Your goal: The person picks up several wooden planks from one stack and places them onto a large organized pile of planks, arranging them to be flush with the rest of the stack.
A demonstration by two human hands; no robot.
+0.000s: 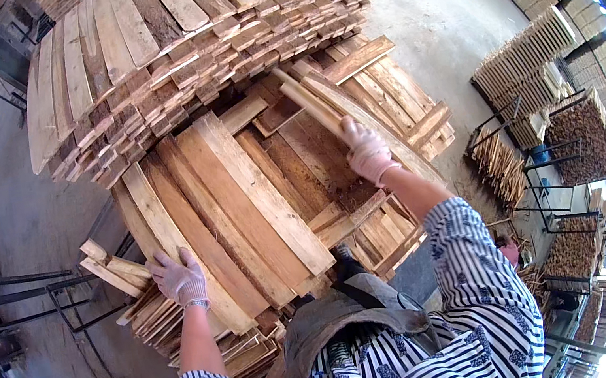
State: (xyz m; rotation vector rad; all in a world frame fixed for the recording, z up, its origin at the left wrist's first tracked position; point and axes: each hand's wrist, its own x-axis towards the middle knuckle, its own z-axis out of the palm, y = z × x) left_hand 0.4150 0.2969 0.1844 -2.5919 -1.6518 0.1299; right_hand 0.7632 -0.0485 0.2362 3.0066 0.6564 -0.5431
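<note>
My left hand (178,279), in a thin pale glove, lies with its fingers spread on the outer left board of a row of flat wooden boards (230,209). The boards lie side by side on a pile, some with rough, darker faces. My right hand (367,151), gloved too, is closed round the edge of a wooden board (311,104) that stands tilted on its side. Another wide board (369,126) leans right beside it, partly behind my hand. Between the row and the tilted board, darker boards (306,160) of a lower layer show.
A tall stack of boards (213,32) rises just beyond the pile. Short wood pieces (114,268) stick out at the left, near black metal frames (74,303). More crosswise boards (390,86) lie at right. Racks of stacked wood (527,67) stand across the concrete floor (441,6).
</note>
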